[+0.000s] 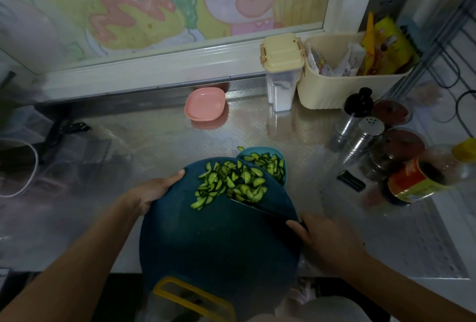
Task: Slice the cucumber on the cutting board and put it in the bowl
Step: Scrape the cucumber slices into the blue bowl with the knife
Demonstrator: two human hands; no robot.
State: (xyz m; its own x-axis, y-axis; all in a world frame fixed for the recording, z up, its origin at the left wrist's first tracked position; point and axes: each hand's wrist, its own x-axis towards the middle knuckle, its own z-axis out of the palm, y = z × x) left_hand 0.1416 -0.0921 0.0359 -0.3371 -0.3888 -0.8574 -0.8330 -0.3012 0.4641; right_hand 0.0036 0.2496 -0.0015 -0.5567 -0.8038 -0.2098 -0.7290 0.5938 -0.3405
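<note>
The steel surface (180,136) carries everything. On it the round dark cutting board (219,244) is the biggest thing, with its far edge over the near rim of the teal bowl (260,151). My left grip (157,188) clasps the board's left rim, thumb on top. My right grip (327,239) is wrapped round the handle of the knife (268,212).

What the next push turns on: the blade lies crosswise on the board, on my side of the cucumber slices (231,182), and the bowl sits straight beyond them, up and to the right. The heap runs along that same line, so I judge a sweep away from me would send it in. The right grip is the nearer one.

The cream basket (347,90) at the back holds packets, and the lidded canister (282,64) beside it holds something white. The bowl has a share of slices in it. The pink dish (204,106) looks bare.
</note>
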